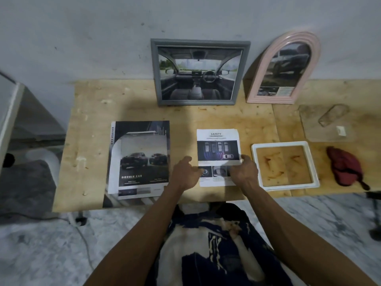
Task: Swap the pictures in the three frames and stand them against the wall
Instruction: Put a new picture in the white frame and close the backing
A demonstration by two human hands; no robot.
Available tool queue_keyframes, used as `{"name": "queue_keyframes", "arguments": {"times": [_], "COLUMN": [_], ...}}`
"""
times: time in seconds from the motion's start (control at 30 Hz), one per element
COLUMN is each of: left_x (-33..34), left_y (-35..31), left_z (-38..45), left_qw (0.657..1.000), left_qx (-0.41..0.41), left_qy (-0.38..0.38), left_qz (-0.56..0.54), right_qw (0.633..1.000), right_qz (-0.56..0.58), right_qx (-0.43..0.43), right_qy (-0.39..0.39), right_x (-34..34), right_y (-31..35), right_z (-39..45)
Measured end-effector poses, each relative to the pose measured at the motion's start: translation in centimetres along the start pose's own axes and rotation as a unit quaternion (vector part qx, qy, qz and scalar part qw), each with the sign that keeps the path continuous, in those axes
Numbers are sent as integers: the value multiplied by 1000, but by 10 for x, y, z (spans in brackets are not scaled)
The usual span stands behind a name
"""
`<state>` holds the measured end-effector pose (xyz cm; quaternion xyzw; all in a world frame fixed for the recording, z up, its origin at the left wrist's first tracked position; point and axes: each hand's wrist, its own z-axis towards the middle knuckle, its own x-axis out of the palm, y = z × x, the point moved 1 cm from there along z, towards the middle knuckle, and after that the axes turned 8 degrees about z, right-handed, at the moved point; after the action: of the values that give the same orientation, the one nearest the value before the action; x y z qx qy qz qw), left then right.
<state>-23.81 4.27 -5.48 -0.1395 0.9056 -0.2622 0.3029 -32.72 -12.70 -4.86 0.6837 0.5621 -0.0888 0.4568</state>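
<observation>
A grey frame with a car-interior picture leans against the wall. To its right a pink arched frame with a dark car picture leans there too. A white frame lies flat and empty on the table. A "SAFETY" picture sheet lies in the middle of the table. My right hand pinches its right edge, thumb on top. My left hand hovers at the sheet's left edge with loosely curled fingers, holding nothing.
A car brochure stack lies at the left of the wooden table. A clear pane with a clear plastic piece sits at the right, and a red cloth lies near the right edge.
</observation>
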Motion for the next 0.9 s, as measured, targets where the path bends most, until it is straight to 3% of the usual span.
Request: {"name": "queue_keyframes", "arguments": {"times": [0.17,0.37,0.53,0.67,0.77,0.9], "left_x": [23,43,57,64,64,69], "left_y": [-17,-32,-43,-53,-53,-48], "left_z": [3,4,0,-18,-37,-56], "left_qw": [999,982,959,932,891,832], "left_qx": [-38,-136,-153,-125,-125,-143], "left_qy": [-36,-105,-179,-219,-240,-237], "left_qz": [15,-81,-157,-262,-365,-480], "right_qw": [999,994,986,981,983,969], "right_qz": [22,35,13,25,42,190], "right_qx": [-17,-34,-65,-77,-126,-77], "right_qy": [30,95,154,178,127,137], "right_x": [-11,-33,-44,-47,-50,-54], "right_y": [-10,-18,-24,-26,-31,-32], "right_z": [9,27,36,35,30,11]}}
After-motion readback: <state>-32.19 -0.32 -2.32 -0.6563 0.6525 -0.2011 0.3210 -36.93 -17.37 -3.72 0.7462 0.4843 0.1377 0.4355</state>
